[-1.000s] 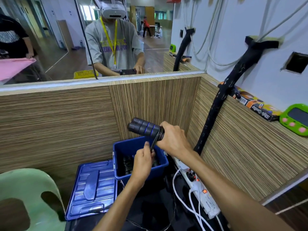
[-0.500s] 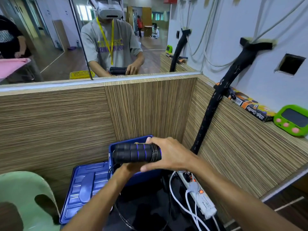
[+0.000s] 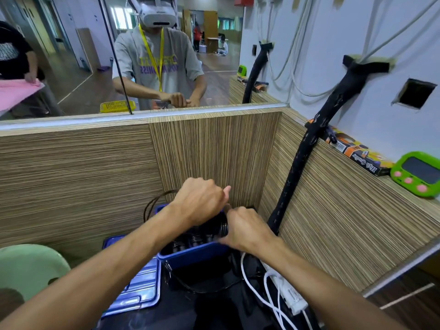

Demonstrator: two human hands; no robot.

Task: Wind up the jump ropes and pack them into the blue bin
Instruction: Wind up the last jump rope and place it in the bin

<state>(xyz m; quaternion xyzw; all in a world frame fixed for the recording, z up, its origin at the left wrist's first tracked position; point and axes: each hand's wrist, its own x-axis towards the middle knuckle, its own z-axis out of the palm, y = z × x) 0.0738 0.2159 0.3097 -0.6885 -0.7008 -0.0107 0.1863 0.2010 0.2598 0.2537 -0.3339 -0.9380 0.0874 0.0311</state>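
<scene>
The blue bin (image 3: 190, 256) stands on the floor in the corner of the wood partition, with several wound jump ropes (image 3: 190, 241) lying inside. My right hand (image 3: 247, 231) grips the black handles of a jump rope at the bin's right rim; only the coil wound around them (image 3: 223, 228) shows beside my fingers. My left hand (image 3: 200, 203) hovers over the bin's far side, fingers curled and thumb up. A dark loop of rope (image 3: 153, 202) arcs out from under that hand to the left. What the palm encloses is hidden.
The bin's blue lid (image 3: 140, 287) lies flat to its left, beside a green plastic chair (image 3: 28, 270). A white power strip (image 3: 291, 297) with cables runs right of the bin. A black padded pole (image 3: 297, 167) leans in the corner. A green timer (image 3: 419, 173) sits on the ledge.
Both hands have come down from chest height with the handle bundle to the bin. My left hand moved from under the handles to above the bin, and a rope loop now sticks out left.
</scene>
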